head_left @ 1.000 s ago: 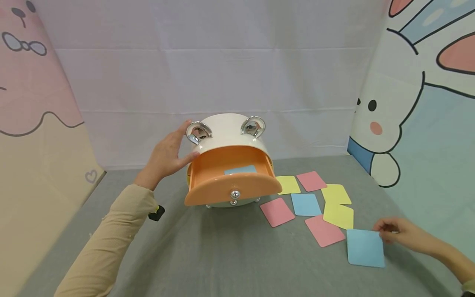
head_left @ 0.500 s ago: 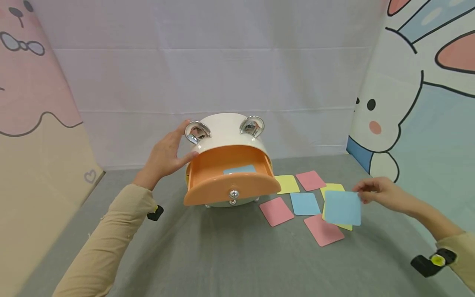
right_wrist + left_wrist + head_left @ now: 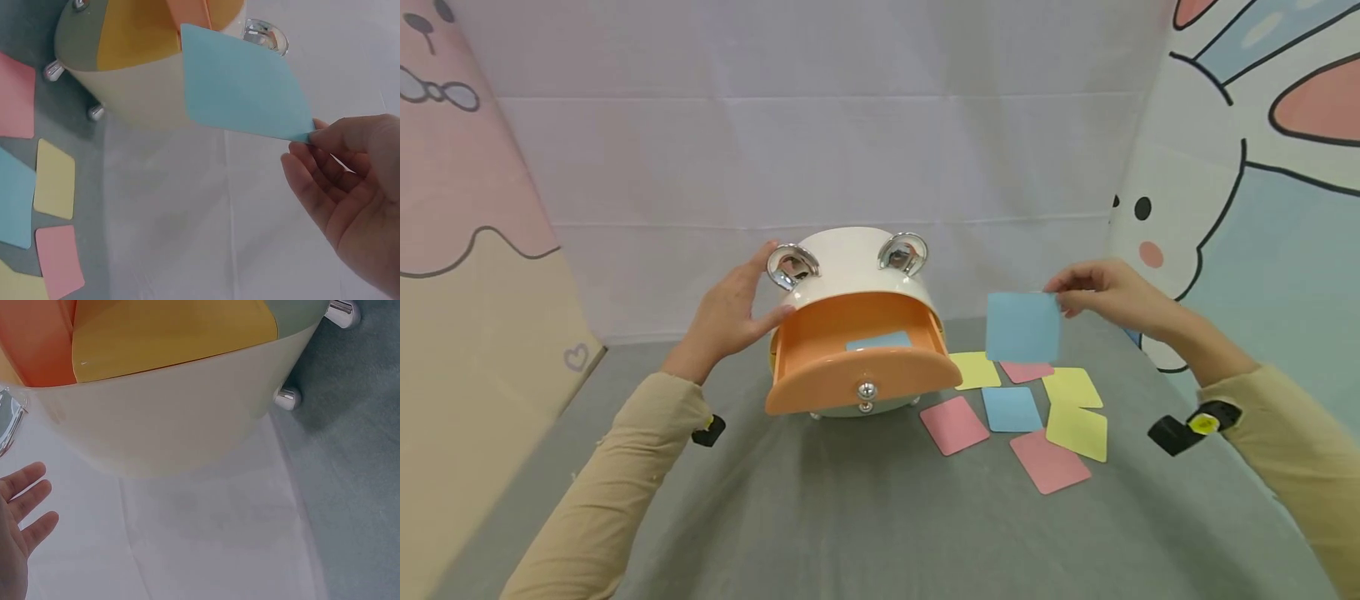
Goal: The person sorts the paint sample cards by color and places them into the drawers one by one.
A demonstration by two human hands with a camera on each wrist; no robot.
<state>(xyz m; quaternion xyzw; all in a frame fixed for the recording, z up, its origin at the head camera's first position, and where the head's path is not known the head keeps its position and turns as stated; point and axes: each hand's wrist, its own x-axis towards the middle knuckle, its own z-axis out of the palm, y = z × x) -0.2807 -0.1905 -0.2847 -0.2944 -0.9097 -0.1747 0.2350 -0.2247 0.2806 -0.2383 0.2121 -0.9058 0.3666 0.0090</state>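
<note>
A white rounded box with two chrome ear-like rings stands mid-table, its orange drawer pulled out. Inside the drawer lies a blue paper square. My left hand rests at the box's left upper side, thumb by the drawer opening and fingers behind the left ring; in the left wrist view its fingers are straight and spread. My right hand pinches another blue paper square by its upper right corner, thumb on one face, held up right of the box. That square overlaps the box in the right wrist view.
Right of the box, several paper squares lie loose on the grey tabletop: a pink square, a blue one, a yellow square and others. A white cloth backdrop hangs behind, with cartoon-printed panels at both sides.
My right hand has lifted the blue paper square from the table's right front and carried it up and leftward toward the box. The left hand stays at the box.
</note>
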